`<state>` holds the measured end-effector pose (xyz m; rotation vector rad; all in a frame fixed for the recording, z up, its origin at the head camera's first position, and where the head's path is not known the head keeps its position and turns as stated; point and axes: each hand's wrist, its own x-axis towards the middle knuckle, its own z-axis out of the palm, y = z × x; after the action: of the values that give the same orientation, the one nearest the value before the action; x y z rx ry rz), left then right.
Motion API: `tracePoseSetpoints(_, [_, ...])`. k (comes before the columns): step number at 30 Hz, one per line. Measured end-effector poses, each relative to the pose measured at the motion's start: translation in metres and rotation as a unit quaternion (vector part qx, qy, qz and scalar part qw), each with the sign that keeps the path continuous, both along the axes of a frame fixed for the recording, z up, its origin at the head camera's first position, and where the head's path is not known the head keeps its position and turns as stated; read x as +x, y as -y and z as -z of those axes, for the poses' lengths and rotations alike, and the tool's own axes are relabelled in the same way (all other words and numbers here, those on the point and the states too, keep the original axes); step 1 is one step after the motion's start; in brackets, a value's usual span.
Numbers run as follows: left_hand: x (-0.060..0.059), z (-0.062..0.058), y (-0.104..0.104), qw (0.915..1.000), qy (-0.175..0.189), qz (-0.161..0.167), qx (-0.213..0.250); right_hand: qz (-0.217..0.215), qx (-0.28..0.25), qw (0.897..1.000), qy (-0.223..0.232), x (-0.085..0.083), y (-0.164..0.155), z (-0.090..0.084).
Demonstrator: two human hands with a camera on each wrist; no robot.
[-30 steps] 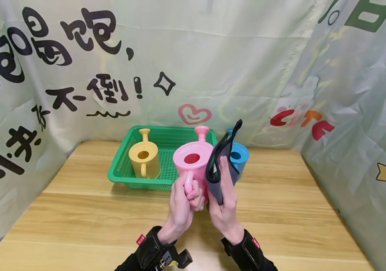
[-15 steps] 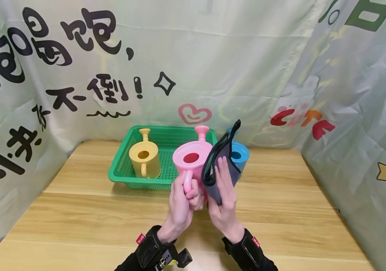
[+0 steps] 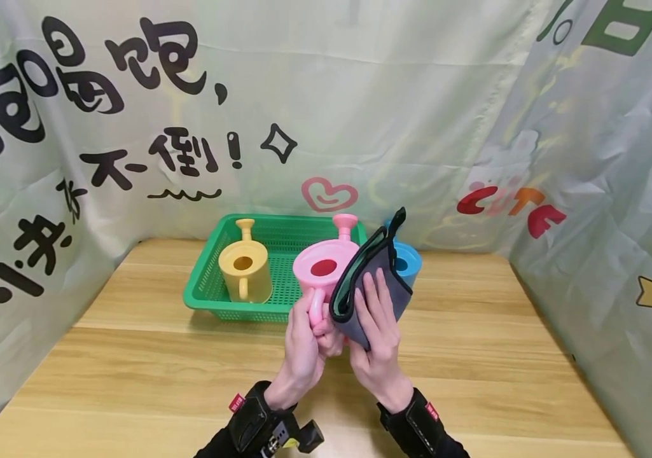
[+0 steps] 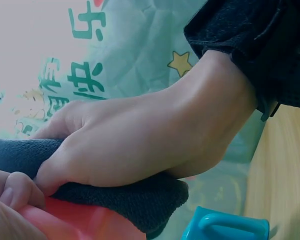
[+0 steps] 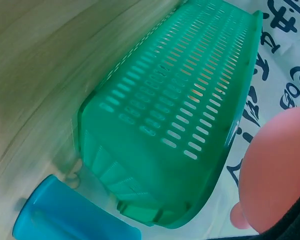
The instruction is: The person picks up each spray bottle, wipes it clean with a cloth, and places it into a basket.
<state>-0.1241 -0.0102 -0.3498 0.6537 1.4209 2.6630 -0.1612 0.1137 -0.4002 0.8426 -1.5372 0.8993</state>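
The pink watering can is located in front of the right portion of the green basket as seen from the head, opening upward, spout directed away from the person and handle toward them. The left hand grips that handle with its fingers curled round. The right hand has its fingers extended and laid against the grey outer face of a folded cloth, which has black edging and a green layer visible at the fold; the left wrist view shows the cloth between this hand and the can, touching the can's surface. The base of the can is hidden by the hands, so contact with the desk cannot be determined. Inside the basket, at its left end, a yellow watering can stands upright, handle toward the person. A blue watering can stands on the desk just beside the basket's right end, partly obscured by the cloth in the head view. Both wrists bear black bands with red tags. A pale printed sheet encloses the far side and flanks of the wood-grain desk.
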Motion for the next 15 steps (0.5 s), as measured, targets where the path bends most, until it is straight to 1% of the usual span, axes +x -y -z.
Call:
tracePoseSetpoints(3, [-0.0008, -0.0001, 0.0003, 0.9999, -0.007, 0.011, 0.004, -0.028, -0.014, 0.999, 0.040, 0.0008, -0.0018, -0.0021])
tracePoseSetpoints(6, [-0.0017, 0.0000, 0.0007, 0.9996, -0.018, 0.020, 0.007, -0.059, -0.028, 0.994, 0.085, 0.0021, -0.0048, -0.0042])
tracePoseSetpoints(8, [-0.0020, 0.0006, 0.0008, 0.9995, -0.021, 0.023, 0.008, -0.060, -0.029, 0.993, 0.095, 0.0024, -0.0060, -0.0044])
tracePoseSetpoints(10, [-0.0022, 0.0010, 0.0006, 0.9996, -0.018, 0.021, 0.010, -0.041, -0.020, 0.996, 0.077, 0.0020, -0.0056, -0.0032])
tracePoseSetpoints(13, [-0.0023, 0.0008, 0.0005, 0.9999, -0.004, 0.013, 0.010, -0.007, -0.003, 1.000, 0.022, -0.0004, -0.0031, -0.0005])
tracePoseSetpoints(15, [-0.0024, 0.0001, 0.0005, 0.9999, 0.005, 0.009, 0.006, 0.003, 0.004, 1.000, -0.007, -0.0020, -0.0017, 0.0014])
